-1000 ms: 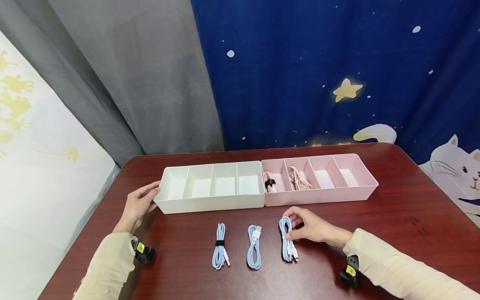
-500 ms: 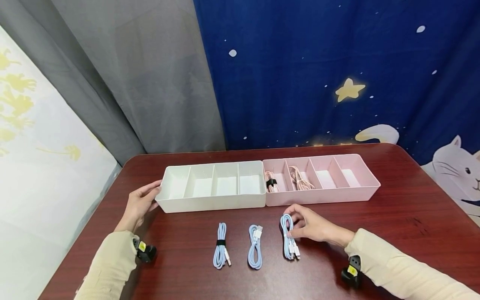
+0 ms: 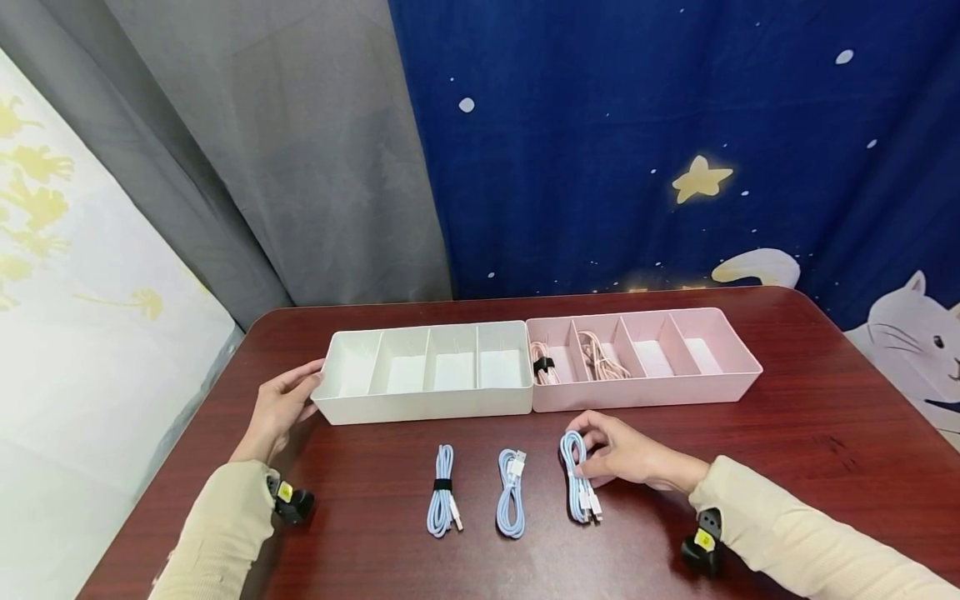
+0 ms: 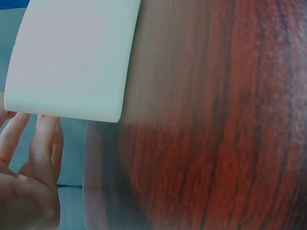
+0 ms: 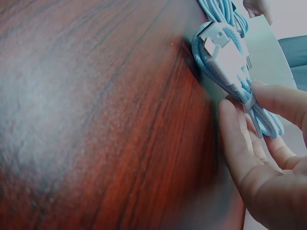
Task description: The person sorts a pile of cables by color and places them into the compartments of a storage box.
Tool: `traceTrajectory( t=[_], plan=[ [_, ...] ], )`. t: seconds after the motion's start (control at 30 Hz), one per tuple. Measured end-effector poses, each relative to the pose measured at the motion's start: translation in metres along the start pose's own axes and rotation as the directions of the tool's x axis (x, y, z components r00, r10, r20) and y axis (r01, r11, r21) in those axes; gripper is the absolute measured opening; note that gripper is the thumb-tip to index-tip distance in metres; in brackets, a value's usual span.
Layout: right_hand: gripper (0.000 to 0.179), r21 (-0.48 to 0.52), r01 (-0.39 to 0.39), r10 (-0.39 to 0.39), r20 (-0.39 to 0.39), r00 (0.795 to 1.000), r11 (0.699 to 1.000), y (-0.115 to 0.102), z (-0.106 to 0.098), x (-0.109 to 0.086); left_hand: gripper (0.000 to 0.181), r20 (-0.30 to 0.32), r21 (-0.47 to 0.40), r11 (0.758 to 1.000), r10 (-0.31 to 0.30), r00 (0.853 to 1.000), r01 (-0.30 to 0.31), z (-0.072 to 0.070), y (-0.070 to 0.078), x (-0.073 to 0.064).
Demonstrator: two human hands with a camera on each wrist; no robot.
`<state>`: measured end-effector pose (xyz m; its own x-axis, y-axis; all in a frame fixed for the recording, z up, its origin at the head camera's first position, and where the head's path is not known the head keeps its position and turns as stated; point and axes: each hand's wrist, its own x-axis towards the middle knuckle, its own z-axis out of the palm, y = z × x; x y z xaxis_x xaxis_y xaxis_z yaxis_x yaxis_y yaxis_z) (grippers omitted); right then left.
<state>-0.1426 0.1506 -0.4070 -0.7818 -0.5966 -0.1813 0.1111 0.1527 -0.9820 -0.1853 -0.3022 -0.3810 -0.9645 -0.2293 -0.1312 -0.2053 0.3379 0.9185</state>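
My right hand (image 3: 626,450) pinches a coiled light-blue cable (image 3: 577,496) between thumb and fingers, at the front right of the boxes. In the right wrist view, the white plugs of this cable (image 5: 226,60) point away from the hand. To its left lie two more blue coiled cables: one with a white plug on top (image 3: 513,469), the other bound by a black strap (image 3: 442,485). My left hand (image 3: 277,412) touches the left end of a white divided box (image 3: 427,408); the left wrist view shows its fairly straight fingers (image 4: 43,148) against the end wall.
A pink divided box (image 3: 645,392) adjoins the white one on the right. Its two left compartments hold pink cables (image 3: 600,358), one strapped in black. The white box's compartments show nothing inside. Curtains (image 3: 570,150) hang behind the dark-red table (image 3: 360,500).
The right hand lifts the cable slightly, then lowers it a little, holding it throughout. The left hand stays at the white box. The whole view shifts slightly.
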Motion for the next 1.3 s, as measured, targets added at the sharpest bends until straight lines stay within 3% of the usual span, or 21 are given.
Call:
traceTrajectory(
  t=[0.27, 0.5, 0.77, 1.3],
  plan=[
    [0.053, 0.055, -0.008, 0.008, 0.001, 1.0, 0.998, 0.0, -0.002, 0.001, 0.052, -0.001, 0.008, 1.0, 0.005, 1.0, -0.005, 0.0, -0.001, 0.001],
    [0.035, 0.124, -0.015, 0.011, 0.037, 0.999, 0.992, -0.004, -0.003, 0.001, 0.052, -0.003, 0.026, 1.0, 0.018, 1.0, -0.018, 0.001, 0.0, 0.001],
    [0.035, 0.123, 0.024, -0.033, 0.073, 0.997, 0.992, -0.014, -0.002, 0.0, 0.052, -0.001, 0.034, 0.999, 0.015, 1.0, -0.015, 0.001, 0.0, 0.0],
    [0.038, 0.095, 0.068, -0.07, 0.021, 0.997, 0.993, -0.046, -0.007, 0.009, 0.051, 0.002, 0.018, 1.0, 0.011, 1.0, -0.011, 0.001, 0.0, 0.001]
  ],
)
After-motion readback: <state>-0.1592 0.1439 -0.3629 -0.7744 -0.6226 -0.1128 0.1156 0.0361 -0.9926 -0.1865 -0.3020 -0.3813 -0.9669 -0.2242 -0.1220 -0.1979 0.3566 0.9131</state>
